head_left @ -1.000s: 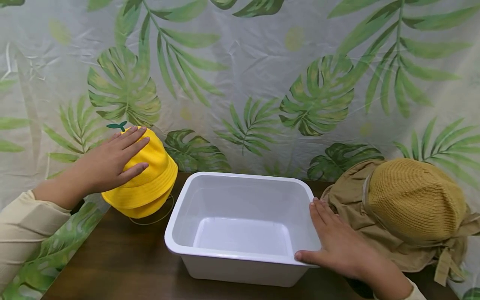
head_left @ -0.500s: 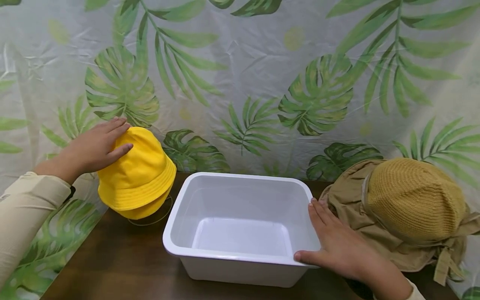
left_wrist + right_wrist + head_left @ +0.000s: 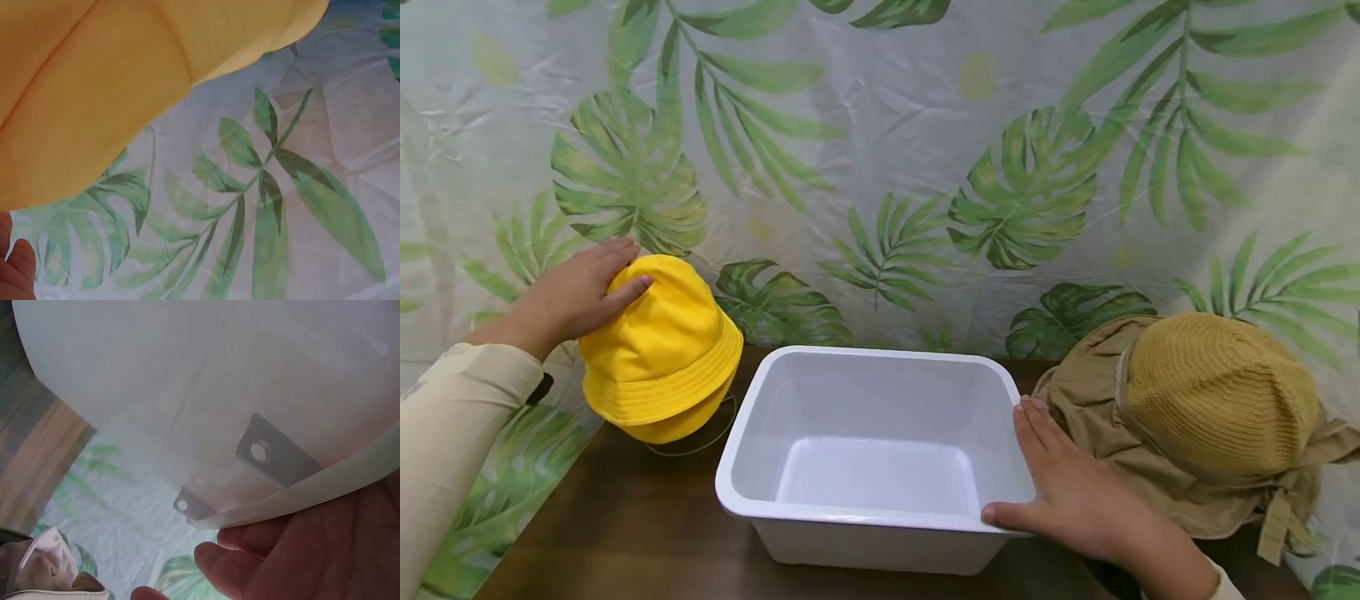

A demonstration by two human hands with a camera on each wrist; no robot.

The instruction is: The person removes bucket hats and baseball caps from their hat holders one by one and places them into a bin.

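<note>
In the head view my left hand (image 3: 580,287) rests against the upper left of a yellow bucket hat (image 3: 662,333), fingers extended and thumb lying near the crown. The left wrist view has the hat's yellow cloth (image 3: 87,94) close overhead, with only fingertips (image 3: 20,265) showing at the lower left. My right hand (image 3: 1075,492) touches the right end of a white plastic tub (image 3: 880,521), thumb on the near rim and fingers spread along the right side. From the right wrist, the palm (image 3: 312,550) lies just under the tub's rim, beside small holed tabs (image 3: 275,453).
A tan hat with a knitted mustard crown (image 3: 1221,396) and ties lies right of the tub. Everything stands on a dark wooden table (image 3: 647,508). A leaf-patterned cloth (image 3: 910,142) hangs behind. A thin cord (image 3: 692,452) loops out under the yellow hat.
My left hand has slid left across the yellow hat's crown, covering the green sprout on top. My right hand keeps its place at the tub. The head view has shifted slightly.
</note>
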